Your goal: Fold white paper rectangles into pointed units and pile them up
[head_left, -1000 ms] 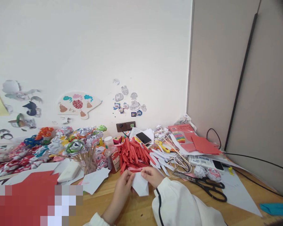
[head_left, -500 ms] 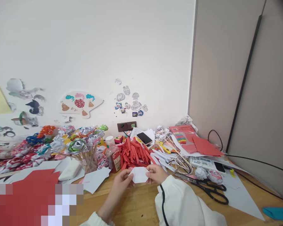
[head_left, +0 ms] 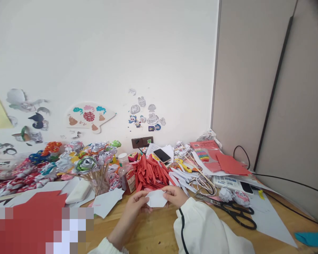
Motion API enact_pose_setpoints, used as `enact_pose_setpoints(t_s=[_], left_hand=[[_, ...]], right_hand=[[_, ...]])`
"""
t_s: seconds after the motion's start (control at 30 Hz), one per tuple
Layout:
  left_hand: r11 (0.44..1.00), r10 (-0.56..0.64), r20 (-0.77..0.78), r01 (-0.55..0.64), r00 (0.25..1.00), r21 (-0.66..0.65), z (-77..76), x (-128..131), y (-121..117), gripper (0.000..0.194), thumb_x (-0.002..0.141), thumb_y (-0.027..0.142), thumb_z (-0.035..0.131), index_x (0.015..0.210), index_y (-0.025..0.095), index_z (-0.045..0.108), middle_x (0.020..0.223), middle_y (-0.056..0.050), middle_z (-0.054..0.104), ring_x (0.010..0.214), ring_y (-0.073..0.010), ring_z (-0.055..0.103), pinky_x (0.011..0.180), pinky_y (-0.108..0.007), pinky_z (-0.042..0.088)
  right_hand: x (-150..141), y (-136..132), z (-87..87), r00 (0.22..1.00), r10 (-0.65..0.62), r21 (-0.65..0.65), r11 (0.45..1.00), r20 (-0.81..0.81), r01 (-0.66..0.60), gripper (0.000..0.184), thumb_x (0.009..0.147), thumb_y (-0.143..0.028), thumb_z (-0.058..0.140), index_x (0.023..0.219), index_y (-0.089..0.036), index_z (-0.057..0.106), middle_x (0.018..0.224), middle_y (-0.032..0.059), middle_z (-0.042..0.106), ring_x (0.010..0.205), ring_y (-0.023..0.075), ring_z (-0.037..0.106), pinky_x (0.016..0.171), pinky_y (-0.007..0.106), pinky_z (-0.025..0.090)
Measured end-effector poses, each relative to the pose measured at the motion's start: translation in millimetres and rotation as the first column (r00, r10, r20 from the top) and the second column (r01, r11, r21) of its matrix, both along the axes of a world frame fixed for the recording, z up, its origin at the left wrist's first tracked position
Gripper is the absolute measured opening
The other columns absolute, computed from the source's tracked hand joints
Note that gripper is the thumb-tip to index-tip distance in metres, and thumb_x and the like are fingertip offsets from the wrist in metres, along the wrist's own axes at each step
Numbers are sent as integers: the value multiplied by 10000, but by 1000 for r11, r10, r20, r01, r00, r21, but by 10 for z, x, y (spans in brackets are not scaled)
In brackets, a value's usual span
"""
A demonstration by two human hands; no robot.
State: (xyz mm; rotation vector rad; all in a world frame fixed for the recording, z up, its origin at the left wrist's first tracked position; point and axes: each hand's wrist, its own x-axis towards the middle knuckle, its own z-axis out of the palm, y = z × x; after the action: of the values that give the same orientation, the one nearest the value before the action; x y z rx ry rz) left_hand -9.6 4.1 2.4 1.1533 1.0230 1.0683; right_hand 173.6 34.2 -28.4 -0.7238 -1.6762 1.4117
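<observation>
A small folded piece of white paper [head_left: 157,199] with slanted corners is held above the wooden table between both hands. My left hand [head_left: 138,201] pinches its left edge, thumb on top and fingers beneath. At the upper right corner, my right hand [head_left: 175,195] grips the paper between thumb and fingers. Just beyond the hands lies a heap of folded red paper strips [head_left: 150,173]. White folded paper strips [head_left: 182,180] are piled to its right.
Black-handled scissors [head_left: 238,213] lie right of my right sleeve. A phone [head_left: 162,155] rests on papers at the back. Left stand a cup of wooden sticks [head_left: 98,183] and a bottle [head_left: 123,164]. Red sheets [head_left: 37,211] cover the left side. A cable [head_left: 291,180] runs along the right.
The folded paper has dipped and tilted slightly in my hands. My right fingers have shifted a little left along its upper edge. Things on the table have stayed put.
</observation>
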Motion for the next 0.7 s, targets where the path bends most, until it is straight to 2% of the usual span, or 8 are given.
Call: enact_pose_setpoints(t_s=[0.07, 0.23, 0.37, 0.5, 0.6, 0.7], left_hand=[[1000, -7, -12, 7, 1000, 16, 3, -8, 0, 277, 527, 345, 646, 695, 138, 569, 516, 8, 601, 439, -136, 561, 461, -256, 457], [976, 73, -150, -40, 986, 212, 90, -3, -45, 287, 539, 363, 643, 698, 124, 626, 633, -28, 637, 575, -144, 562, 519, -240, 464], [984, 84, -172, -55, 981, 171, 122, -4, -49, 361, 526, 379, 646, 785, 127, 639, 668, -43, 656, 562, -158, 560, 497, -262, 469], [984, 115, -89, -101, 989, 149, 114, 1, -39, 351, 504, 366, 665, 766, 134, 642, 694, -47, 652, 581, -159, 554, 502, -268, 477], [986, 122, -69, -113, 990, 123, 156, 46, -103, 340, 472, 378, 679, 708, 136, 639, 633, -33, 634, 562, -152, 547, 508, -266, 474], [977, 153, -57, -142, 987, 160, 213, 101, -186, 294, 578, 416, 595, 693, 147, 618, 613, -13, 599, 583, -139, 538, 510, -241, 461]], right_hand=[[-13, -4, -5, 999, -18, -5, 1000, -41, 18, 399, 650, -430, 538, 916, -134, 511, 578, -15, 551, 477, 97, 524, 472, 234, 437], [-5, -41, 50, 999, -10, -53, 999, -37, 8, 442, 624, -435, 556, 934, -124, 504, 512, -31, 532, 413, 90, 512, 419, 213, 414], [-1, -54, 92, 999, -33, -56, 998, -41, 31, 419, 631, -426, 555, 925, -129, 518, 498, -32, 532, 394, 81, 499, 400, 200, 403], [-42, -51, 90, 986, -106, -47, 994, -131, 100, 362, 627, -414, 564, 867, -145, 531, 524, -31, 533, 417, 85, 503, 419, 218, 427], [-57, -49, 73, 982, -135, 11, 990, -128, 138, 295, 637, -395, 558, 791, -144, 556, 589, -8, 553, 486, 101, 523, 455, 234, 444], [-40, -64, 82, 981, -189, 176, 965, -53, 195, 216, 685, -334, 519, 775, -149, 588, 692, 22, 591, 597, 116, 544, 545, 239, 442]])
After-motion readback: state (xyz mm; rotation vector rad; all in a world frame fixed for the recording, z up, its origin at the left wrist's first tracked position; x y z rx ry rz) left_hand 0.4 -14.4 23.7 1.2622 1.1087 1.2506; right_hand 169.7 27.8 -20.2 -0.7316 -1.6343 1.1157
